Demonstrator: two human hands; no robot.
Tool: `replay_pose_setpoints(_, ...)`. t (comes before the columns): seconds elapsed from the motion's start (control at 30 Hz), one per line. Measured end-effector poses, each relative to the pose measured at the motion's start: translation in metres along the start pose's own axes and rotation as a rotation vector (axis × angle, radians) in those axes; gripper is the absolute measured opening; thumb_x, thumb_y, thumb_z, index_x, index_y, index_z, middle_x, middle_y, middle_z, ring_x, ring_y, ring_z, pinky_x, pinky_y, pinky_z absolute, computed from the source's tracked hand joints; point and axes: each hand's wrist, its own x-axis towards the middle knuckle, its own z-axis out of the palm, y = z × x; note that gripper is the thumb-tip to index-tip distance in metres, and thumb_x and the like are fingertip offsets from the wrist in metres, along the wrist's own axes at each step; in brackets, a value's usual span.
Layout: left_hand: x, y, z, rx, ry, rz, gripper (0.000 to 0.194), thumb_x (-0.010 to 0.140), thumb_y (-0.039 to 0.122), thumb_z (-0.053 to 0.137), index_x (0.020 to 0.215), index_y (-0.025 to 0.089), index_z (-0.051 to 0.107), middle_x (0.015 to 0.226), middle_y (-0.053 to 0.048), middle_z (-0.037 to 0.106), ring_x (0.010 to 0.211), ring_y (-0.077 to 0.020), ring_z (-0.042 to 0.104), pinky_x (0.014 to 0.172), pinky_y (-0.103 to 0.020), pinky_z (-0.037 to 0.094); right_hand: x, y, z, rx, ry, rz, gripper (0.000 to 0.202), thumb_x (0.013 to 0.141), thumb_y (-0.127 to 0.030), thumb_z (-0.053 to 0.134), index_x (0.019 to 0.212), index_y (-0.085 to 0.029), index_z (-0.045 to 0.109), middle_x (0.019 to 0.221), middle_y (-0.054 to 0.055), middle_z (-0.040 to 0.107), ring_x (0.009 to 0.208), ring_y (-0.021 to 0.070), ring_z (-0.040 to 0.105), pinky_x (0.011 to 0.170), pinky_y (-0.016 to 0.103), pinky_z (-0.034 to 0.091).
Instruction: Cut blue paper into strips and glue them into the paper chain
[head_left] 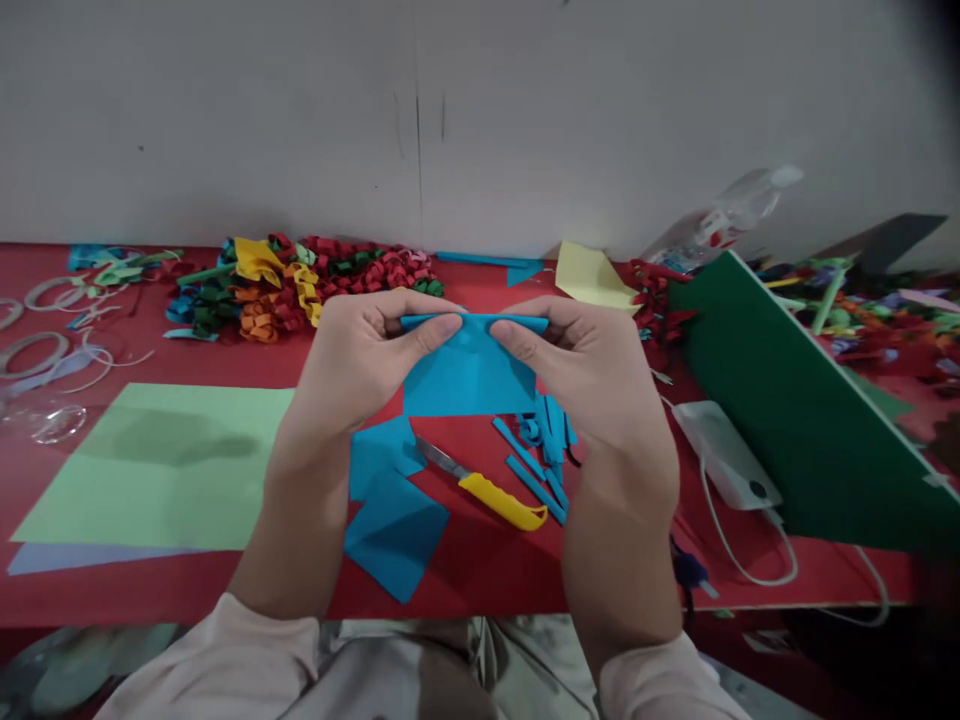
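A blue paper sheet (471, 372) is held up in the middle, its top edge folded or rolled over. My left hand (386, 345) pinches that edge at the left, thumb in front. At the right, my right hand (559, 340) pinches the same edge. Below the sheet a yellow-handled cutter knife (502, 500) lies on the red table (480, 580) with its blade out. Blue paper pieces (397, 535) lie left of the knife, and narrow blue strips (532, 480) lie to its right.
Green sheets (165, 465) lie at the left, near tape rolls (34, 355). Curled colourful paper chains (300, 285) line the back. At the right are a slanted green board (795, 410), a white power bank (724, 455) with a cable, and a plastic bottle (724, 220).
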Motion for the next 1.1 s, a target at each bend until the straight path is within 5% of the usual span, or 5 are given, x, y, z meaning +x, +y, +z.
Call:
replay_pose_setpoints(0.2,-0.002,0.007,0.007,0.112,0.008,0.056,0.024,0.085,0.043,0.079,0.092,0.021,0.083,0.076,-0.001,0.075,0.067,-0.0148,0.068,0.05,-0.022,0.051,0.0,0.008,-0.004,-0.096,0.05,-0.051,0.018,0.085,-0.041,0.079,0.086,-0.023,0.08,0.064,-0.002,0.065,0.053,0.009,0.05,0.041,0.021,0.036)
replay_pose_setpoints(0.43,-0.004,0.01,0.024,0.015,0.131,-0.02,0.022,0.08,0.038,0.083,0.088,0.018,0.081,0.085,0.0,0.077,0.082,-0.0204,0.074,0.061,-0.024,0.058,-0.003,0.005,-0.008,-0.213,0.109,-0.189,0.017,0.09,-0.04,0.075,0.092,-0.023,0.078,0.074,0.0,0.069,0.069,0.0137,0.065,0.054,0.024,0.05)
replay_pose_setpoints(0.67,-0.005,0.013,0.007,0.051,0.098,0.058,0.028,0.081,0.049,0.081,0.09,0.023,0.079,0.087,0.004,0.077,0.091,-0.0202,0.075,0.062,-0.023,0.058,-0.01,-0.013,0.006,-0.24,0.096,-0.25,0.019,0.091,-0.043,0.074,0.09,-0.024,0.079,0.083,0.001,0.073,0.088,0.0205,0.072,0.066,0.027,0.056)
replay_pose_setpoints(1.1,-0.01,0.015,-0.01,0.074,-0.006,0.169,0.029,0.088,0.048,0.076,0.096,0.021,0.081,0.079,0.0,0.074,0.08,-0.0189,0.074,0.057,-0.021,0.054,-0.011,-0.008,-0.006,-0.207,0.035,-0.261,0.031,0.092,-0.05,0.07,0.096,-0.021,0.082,0.071,0.0,0.069,0.075,0.016,0.068,0.055,0.023,0.05)
